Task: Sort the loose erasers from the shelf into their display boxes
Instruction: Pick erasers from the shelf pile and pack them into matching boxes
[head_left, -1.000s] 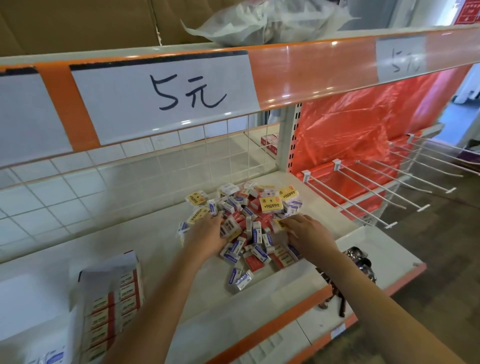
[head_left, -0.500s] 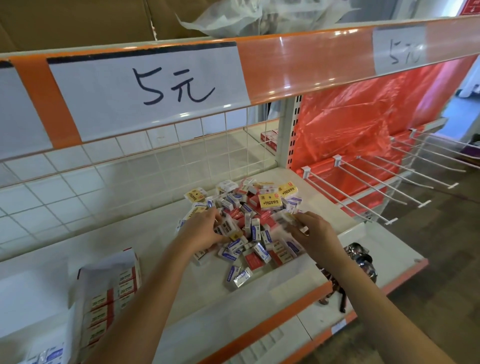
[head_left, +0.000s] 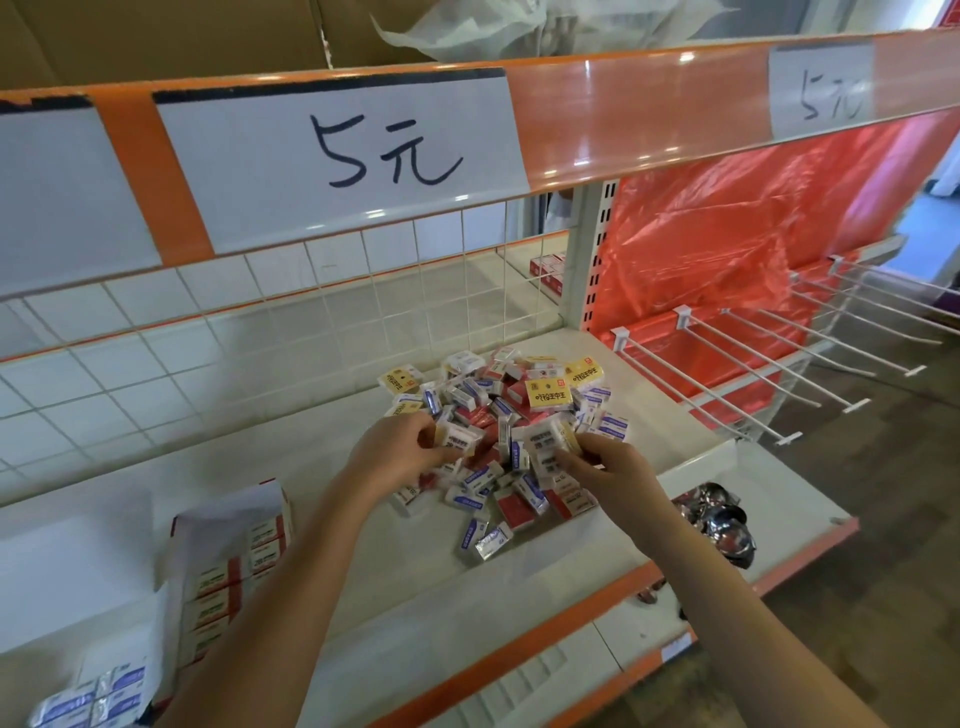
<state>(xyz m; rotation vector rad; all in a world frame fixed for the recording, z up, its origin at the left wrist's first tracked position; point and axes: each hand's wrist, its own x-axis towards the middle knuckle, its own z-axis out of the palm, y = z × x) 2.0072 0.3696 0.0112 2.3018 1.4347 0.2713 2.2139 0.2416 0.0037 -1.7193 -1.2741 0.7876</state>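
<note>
A heap of loose erasers (head_left: 511, 415) in white-blue, red and yellow wrappers lies on the cream shelf (head_left: 311, 467). At the heap's left side my left hand (head_left: 400, 449) grips a white eraser (head_left: 460, 439). On the heap's right side my right hand (head_left: 608, 467) holds a small stack of white erasers (head_left: 545, 447) with a yellowish one beside it. A display box (head_left: 234, 561) with rows of red-and-white erasers stands at the front left. A second box of blue-white erasers (head_left: 93, 696) shows at the bottom left corner.
An orange price rail with "5元" labels (head_left: 332, 150) overhangs the shelf. A white wire grid (head_left: 260, 332) backs it. White peg hooks (head_left: 753, 374) jut out at the right before red plastic sheeting. Shiny metal items (head_left: 722, 525) lie at the shelf's right end.
Both hands have lifted from flat on the heap and drawn toward each other. Each now holds erasers picked out of the pile.
</note>
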